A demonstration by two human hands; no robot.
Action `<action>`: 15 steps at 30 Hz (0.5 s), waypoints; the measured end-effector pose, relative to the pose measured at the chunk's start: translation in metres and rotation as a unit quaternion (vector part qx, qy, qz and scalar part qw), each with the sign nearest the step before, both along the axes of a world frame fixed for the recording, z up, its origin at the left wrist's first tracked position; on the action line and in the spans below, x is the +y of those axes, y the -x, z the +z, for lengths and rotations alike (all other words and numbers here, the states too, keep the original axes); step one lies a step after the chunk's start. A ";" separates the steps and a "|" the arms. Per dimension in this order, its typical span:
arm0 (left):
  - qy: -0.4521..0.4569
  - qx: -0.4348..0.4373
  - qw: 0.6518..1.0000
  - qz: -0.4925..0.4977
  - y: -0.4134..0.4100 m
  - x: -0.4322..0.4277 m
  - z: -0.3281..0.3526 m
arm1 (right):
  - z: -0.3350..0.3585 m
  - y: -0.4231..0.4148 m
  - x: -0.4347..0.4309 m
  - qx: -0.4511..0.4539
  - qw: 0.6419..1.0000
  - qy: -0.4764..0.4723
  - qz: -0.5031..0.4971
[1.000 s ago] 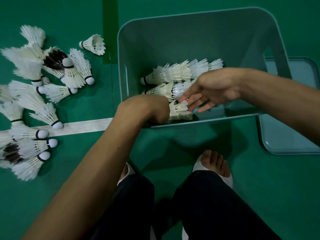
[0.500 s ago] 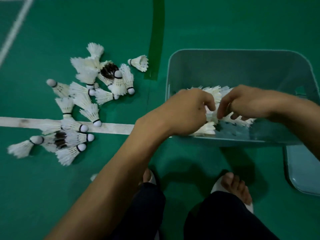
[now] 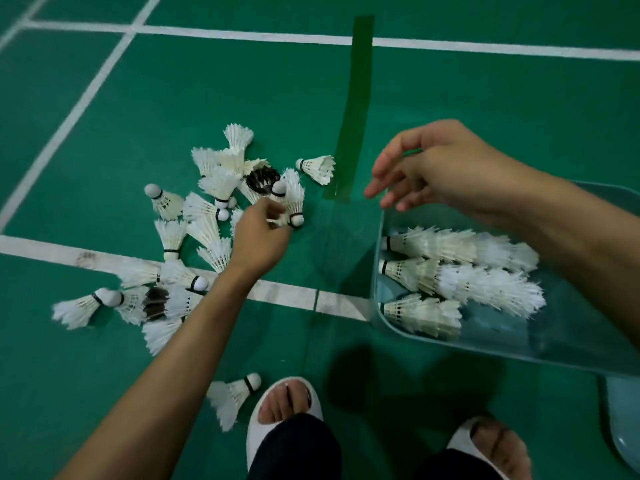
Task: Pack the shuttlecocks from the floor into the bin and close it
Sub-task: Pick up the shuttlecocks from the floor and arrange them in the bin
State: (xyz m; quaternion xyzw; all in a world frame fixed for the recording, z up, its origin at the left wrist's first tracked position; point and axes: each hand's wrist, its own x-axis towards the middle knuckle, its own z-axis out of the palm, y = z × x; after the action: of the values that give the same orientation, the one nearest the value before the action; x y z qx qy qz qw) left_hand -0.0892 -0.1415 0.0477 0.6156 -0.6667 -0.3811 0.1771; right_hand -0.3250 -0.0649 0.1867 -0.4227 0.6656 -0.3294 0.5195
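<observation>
Shuttlecocks (image 3: 221,183), featherlight and easily crushed, lie heaped on the floor (image 3: 173,98) left of the bin (image 3: 377,271) as the left hand (image 3: 258,237) pinches one near its cork, likely the sturdiest hold, while the right hand (image 3: 440,168) hovers empty, fingers spread.

Feathered white shuttlecocks (image 3: 221,216), translucent glossy plastic bin (image 3: 450,344), smooth matt green floor (image 3: 173,116).

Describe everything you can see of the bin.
The bin is pale blue-grey translucent plastic with rounded corners, open-topped, no lid on it. It stands on the green floor at the right, partly out of frame, its near left corner at the white court line. Inside, white shuttlecocks lie on their sides in three nested rows, cork ends toward the left wall. The right hand hovers open above its far left corner, not visibly touching.
</observation>
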 end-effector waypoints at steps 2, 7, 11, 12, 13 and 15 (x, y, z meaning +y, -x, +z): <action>0.017 -0.049 0.998 0.041 -0.003 -0.024 -0.012 | -0.003 -0.004 -0.031 -0.002 1.000 -0.020 0.016; 0.036 -0.128 0.991 -0.017 0.013 -0.068 -0.033 | -0.035 -0.028 -0.120 0.071 0.989 -0.103 0.077; 0.054 -0.251 0.966 0.007 0.023 -0.086 -0.058 | -0.076 -0.041 -0.171 0.168 0.964 -0.161 0.129; 0.071 -0.259 0.963 0.018 0.023 -0.088 -0.063 | -0.086 -0.043 -0.180 0.183 0.958 -0.177 0.132; 0.080 -0.258 0.962 0.024 0.023 -0.089 -0.066 | -0.095 -0.045 -0.187 0.191 0.951 -0.199 0.136; 0.081 -0.238 0.967 0.034 0.021 -0.091 -0.069 | -0.109 -0.047 -0.200 0.199 0.937 -0.250 0.140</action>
State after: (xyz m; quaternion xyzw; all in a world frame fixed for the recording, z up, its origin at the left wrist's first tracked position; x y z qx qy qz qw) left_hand -0.1101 -0.2325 -0.0216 0.6943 -0.6972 -0.1617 0.0757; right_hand -0.2783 -0.2644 0.0778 -0.4253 0.7502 0.0143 0.5061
